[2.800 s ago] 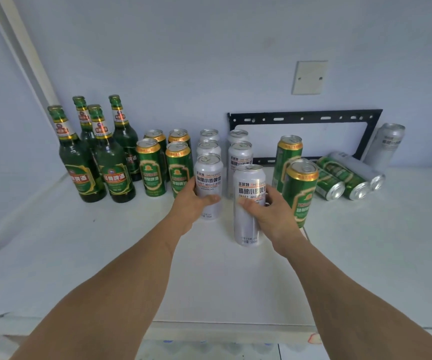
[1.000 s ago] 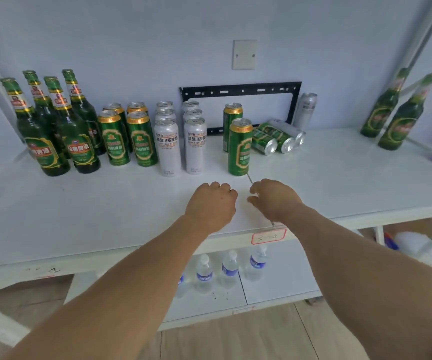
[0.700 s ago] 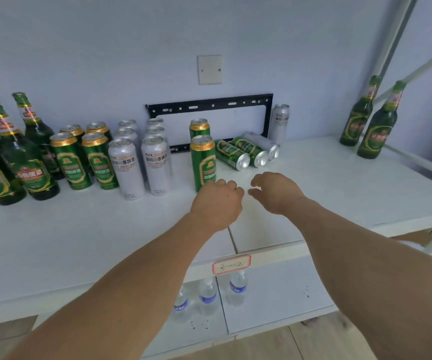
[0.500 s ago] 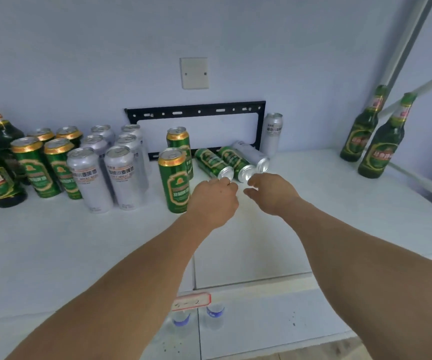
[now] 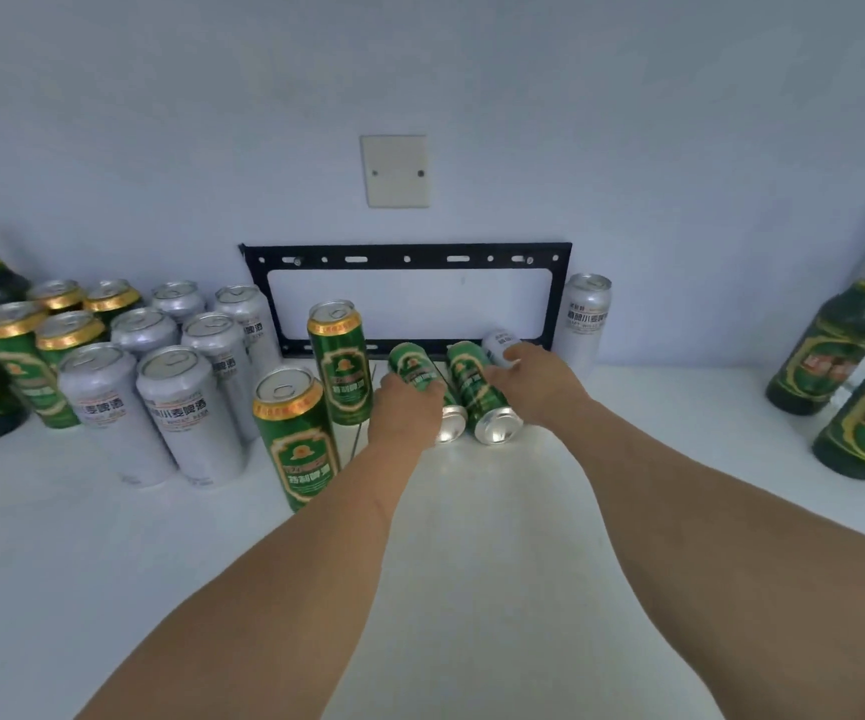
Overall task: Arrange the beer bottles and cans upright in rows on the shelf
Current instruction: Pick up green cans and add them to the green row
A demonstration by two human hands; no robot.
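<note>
Both hands have reached forward from the shelf's front edge to the cans lying on their sides. Nearest, the shelf [image 5: 472,537] is bare at 6 o'clock. Further in, the left hand [image 5: 403,414] has its fingers curled over one lying green can [image 5: 412,367], though whether they are clamped I cannot tell; the right hand [image 5: 534,384] rests with fingers spread across the second green can [image 5: 477,392] and the silver can [image 5: 498,345]. At 9 o'clock, upright cans [image 5: 181,407] already stand in rows. Three lying cans, a lone silver can [image 5: 583,319] at 1 o'clock and two bottles [image 5: 835,345] at 3 o'clock remain unsorted.
</note>
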